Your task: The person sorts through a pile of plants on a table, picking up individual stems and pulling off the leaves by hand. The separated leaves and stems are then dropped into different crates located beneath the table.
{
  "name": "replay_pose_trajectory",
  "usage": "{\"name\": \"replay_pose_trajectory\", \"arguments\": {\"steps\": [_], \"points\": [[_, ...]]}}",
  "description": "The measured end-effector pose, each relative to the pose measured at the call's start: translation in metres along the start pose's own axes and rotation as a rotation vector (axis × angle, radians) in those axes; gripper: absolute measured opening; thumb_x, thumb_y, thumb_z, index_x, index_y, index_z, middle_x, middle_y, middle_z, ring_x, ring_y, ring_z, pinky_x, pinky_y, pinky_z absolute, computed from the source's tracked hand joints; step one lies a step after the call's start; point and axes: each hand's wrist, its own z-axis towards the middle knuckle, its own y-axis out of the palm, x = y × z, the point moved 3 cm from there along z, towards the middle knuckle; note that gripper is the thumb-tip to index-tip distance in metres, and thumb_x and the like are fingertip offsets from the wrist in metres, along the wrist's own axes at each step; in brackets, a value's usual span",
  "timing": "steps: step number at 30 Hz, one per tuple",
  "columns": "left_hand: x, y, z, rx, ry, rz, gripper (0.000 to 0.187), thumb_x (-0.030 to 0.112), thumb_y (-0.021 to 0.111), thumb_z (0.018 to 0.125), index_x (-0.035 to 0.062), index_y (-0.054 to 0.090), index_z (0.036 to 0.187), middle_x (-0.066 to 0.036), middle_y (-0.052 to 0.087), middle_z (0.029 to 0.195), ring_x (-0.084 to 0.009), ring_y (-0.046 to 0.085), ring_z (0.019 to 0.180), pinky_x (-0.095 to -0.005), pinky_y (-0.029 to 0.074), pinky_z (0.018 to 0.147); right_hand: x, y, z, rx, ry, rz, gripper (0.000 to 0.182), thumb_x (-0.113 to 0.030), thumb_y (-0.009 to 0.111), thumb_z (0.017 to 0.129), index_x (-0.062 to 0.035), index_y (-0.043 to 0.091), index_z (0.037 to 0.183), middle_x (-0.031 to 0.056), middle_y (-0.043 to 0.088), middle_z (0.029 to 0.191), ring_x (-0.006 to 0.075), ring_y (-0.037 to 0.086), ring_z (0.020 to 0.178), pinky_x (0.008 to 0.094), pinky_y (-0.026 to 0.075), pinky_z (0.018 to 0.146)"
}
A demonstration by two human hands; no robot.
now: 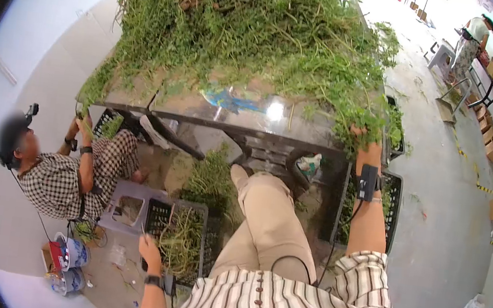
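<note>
Greens [242, 36] heap on the surface [308, 126], stems every way. The right hand [367, 149], nearer, is among them at the surface's near-right corner, grip hidden; the curled left hand [151, 252], hold unclear, is short of its near edge.

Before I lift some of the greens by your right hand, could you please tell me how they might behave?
The greens by the right hand will probably flop, since some droop past the edge of the table. They are likely light for their bulk, being loose leaves and slender stalks. They may drag neighbours along, as the pile looks tangled.
</note>
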Motion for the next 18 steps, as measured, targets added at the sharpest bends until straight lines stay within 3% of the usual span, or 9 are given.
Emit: {"name": "replay_pose_trajectory", "arguments": {"steps": [1, 3, 6, 8, 10, 12, 14, 15, 18], "points": [[-0.019, -0.003, -0.015, -0.008, -0.049, 0.021, 0.024, 0.017, 0.046, 0.092, -0.0037, 0.048, 0.080, -0.018, 0.049, 0.071, -0.0303, 0.046, 0.066, -0.0407, 0.039, 0.065, -0.021, 0.028, 0.001, 0.122, 0.138, -0.020, 0.026, -0.019, 0.044, 0.097, -0.0029, 0.051, 0.116, 0.0083, 0.059, 0.100, 0.0229, 0.058, 0.088, 0.0375, 0.051, 0.075], [-0.043, -0.003, -0.034, -0.014, -0.091, 0.033, 0.022, 0.015, 0.047, 0.091, -0.0039, 0.051, 0.082, -0.018, 0.052, 0.072, -0.0303, 0.048, 0.067, -0.0413, 0.039, 0.065, -0.023, 0.033, 0.002, 0.128, 0.141, 0.030, 0.024, -0.019, 0.045, 0.097, -0.0030, 0.052, 0.114, 0.0069, 0.058, 0.095, 0.0218, 0.057, 0.084, 0.0371, 0.050, 0.073], [-0.075, 0.017, -0.042, -0.211, -0.411, -0.034, 0.020, 0.011, 0.048, 0.089, -0.0051, 0.057, 0.096, -0.019, 0.058, 0.085, -0.0327, 0.055, 0.078, -0.0416, 0.043, 0.073, -0.017, 0.030, 0.010, 0.050, 0.158, 0.181, 0.022, -0.018, 0.045, 0.097, -0.0031, 0.053, 0.110, 0.0055, 0.056, 0.087, 0.0201, 0.055, 0.077, 0.0360, 0.049, 0.072], [-0.091, 0.038, -0.036, -0.405, -0.301, 0.299, 0.031, 0.009, 0.049, 0.087, -0.0060, 0.055, 0.114, -0.022, 0.059, 0.106, -0.0334, 0.058, 0.096, -0.0405, 0.044, 0.083, -0.027, 0.048, -0.003, 0.408, 0.162, -0.031, 0.020, -0.017, 0.044, 0.097, -0.0018, 0.052, 0.107, 0.0057, 0.053, 0.084, 0.0191, 0.053, 0.074, 0.0358, 0.048, 0.073], [-0.010, 0.043, -0.024, -0.234, -0.151, 0.003, 0.037, 0.009, 0.051, 0.087, -0.0070, 0.051, 0.120, -0.023, 0.055, 0.119, -0.0320, 0.056, 0.106, -0.0385, 0.044, 0.088, -0.028, 0.045, -0.009, 0.323, 0.205, 0.013, 0.019, -0.017, 0.044, 0.097, -0.0021, 0.052, 0.106, 0.0061, 0.054, 0.084, 0.0190, 0.052, 0.075, 0.0361, 0.048, 0.074], [0.060, 0.063, 0.002, -0.165, 0.112, -0.185, 0.030, 0.014, 0.049, 0.089, -0.0077, 0.057, 0.108, -0.013, 0.063, 0.090, -0.0247, 0.059, 0.083, -0.0386, 0.045, 0.081, -0.035, 0.049, 0.004, 0.220, 0.208, 0.057, 0.019, -0.017, 0.044, 0.097, -0.0024, 0.052, 0.106, 0.0065, 0.054, 0.085, 0.0188, 0.052, 0.076, 0.0364, 0.048, 0.075], [0.137, 0.078, 0.026, -0.384, 0.195, -0.229, 0.031, 0.016, 0.051, 0.090, -0.0059, 0.059, 0.111, -0.012, 0.064, 0.096, -0.0211, 0.060, 0.088, -0.0336, 0.046, 0.080, -0.031, 0.050, 0.004, 0.191, 0.249, 0.186, 0.018, -0.019, 0.044, 0.097, -0.0039, 0.052, 0.103, 0.0059, 0.054, 0.085, 0.0180, 0.051, 0.075, 0.0378, 0.048, 0.077], [0.193, 0.076, 0.027, -0.431, 0.185, -0.367, 0.030, 0.017, 0.051, 0.091, -0.0050, 0.060, 0.109, -0.011, 0.064, 0.094, -0.0185, 0.060, 0.085, -0.0314, 0.046, 0.077, -0.022, 0.031, 0.010, -0.012, 0.206, 0.141, 0.024, -0.027, 0.041, 0.099, -0.0076, 0.054, 0.104, 0.0021, 0.055, 0.084, 0.0214, 0.053, 0.086, 0.0411, 0.038, 0.101], [0.313, 0.097, 0.018, -0.648, 0.229, -0.701, 0.025, 0.014, 0.051, 0.092, -0.0040, 0.061, 0.106, -0.007, 0.065, 0.090, -0.0121, 0.059, 0.079, -0.0262, 0.047, 0.071, -0.043, 0.072, 0.001, 0.351, 0.299, 0.074, 0.031, -0.019, 0.044, 0.097, -0.0018, 0.047, 0.122, 0.0082, 0.055, 0.093, 0.0230, 0.059, 0.084, 0.0405, 0.050, 0.089]]}}
